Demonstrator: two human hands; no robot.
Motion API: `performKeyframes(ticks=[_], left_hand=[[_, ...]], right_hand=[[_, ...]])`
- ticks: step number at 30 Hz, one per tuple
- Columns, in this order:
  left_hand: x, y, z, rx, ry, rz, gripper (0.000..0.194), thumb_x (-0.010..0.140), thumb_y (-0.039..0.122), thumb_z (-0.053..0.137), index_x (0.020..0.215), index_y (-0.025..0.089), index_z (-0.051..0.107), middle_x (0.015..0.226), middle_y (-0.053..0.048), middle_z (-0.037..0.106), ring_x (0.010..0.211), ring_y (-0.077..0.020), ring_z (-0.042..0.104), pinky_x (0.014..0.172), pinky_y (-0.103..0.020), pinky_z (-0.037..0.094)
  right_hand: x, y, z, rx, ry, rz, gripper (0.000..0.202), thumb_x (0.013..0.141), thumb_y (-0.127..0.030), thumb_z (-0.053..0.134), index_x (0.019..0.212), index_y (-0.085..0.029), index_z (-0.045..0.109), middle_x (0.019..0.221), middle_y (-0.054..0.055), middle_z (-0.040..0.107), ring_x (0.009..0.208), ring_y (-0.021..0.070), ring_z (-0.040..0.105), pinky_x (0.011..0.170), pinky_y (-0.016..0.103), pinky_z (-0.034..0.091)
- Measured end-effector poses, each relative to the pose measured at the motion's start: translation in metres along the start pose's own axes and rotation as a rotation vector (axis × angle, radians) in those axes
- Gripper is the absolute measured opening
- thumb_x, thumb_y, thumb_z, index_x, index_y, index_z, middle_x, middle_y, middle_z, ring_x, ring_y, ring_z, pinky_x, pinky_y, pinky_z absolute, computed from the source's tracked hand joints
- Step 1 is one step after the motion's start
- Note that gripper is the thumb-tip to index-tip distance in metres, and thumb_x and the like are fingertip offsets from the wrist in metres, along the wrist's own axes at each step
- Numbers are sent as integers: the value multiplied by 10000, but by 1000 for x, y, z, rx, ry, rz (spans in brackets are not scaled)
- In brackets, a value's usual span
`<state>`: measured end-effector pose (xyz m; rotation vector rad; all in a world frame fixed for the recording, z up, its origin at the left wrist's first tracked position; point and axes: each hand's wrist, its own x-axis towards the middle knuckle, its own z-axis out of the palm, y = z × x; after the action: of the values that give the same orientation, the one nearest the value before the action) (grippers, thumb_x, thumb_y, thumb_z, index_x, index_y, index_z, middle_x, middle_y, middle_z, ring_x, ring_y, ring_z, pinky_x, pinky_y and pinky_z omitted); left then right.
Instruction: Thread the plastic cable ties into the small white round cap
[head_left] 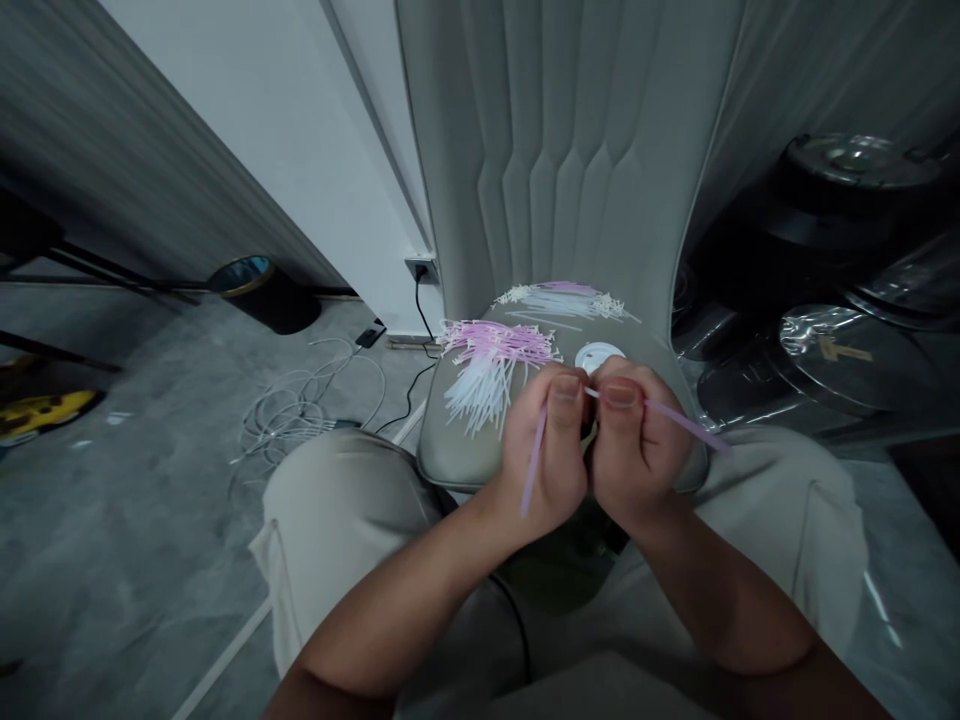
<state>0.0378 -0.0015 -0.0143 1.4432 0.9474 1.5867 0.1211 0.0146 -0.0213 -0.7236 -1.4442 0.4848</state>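
My left hand is closed, its thumb pressing down on a thin purple strip that hangs below the fist. Right beside it, my right hand is closed on another purple strip that sticks out to the right. A short white piece shows between the two thumbs. Behind the hands, a pile of pink and white sticks lies on the seat of a grey chair. Farther back is a second bundle of sticks. A round white object is partly hidden by my fingers.
Coiled white cable lies on the floor at left, near a dark bin. A black plug sits in a wall socket. Dark, plastic-wrapped round objects stand at right. My knees flank the seat.
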Motion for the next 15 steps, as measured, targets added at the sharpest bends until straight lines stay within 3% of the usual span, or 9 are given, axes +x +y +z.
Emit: performKeyframes(ticks=[5,15], left_hand=[[-5,4,1,21,0,40,363,994,439,320,722,213,405,625,16,419,564,-124,401,532,-290,354],[-5,9,1,-38,-26,46,343,1000,371,350,710,204,422,629,21,394,570,-117,381,549,-287,356]], right_hand=[[-1,-6,-3,53,-28,-49,251,942,-221,454,692,-201,442,624,-32,419,583,105,440,535,283,357],[0,-11,-7,17,-56,-34,250,943,-216,445,693,-201,444,629,-31,428,586,109,440,535,280,364]])
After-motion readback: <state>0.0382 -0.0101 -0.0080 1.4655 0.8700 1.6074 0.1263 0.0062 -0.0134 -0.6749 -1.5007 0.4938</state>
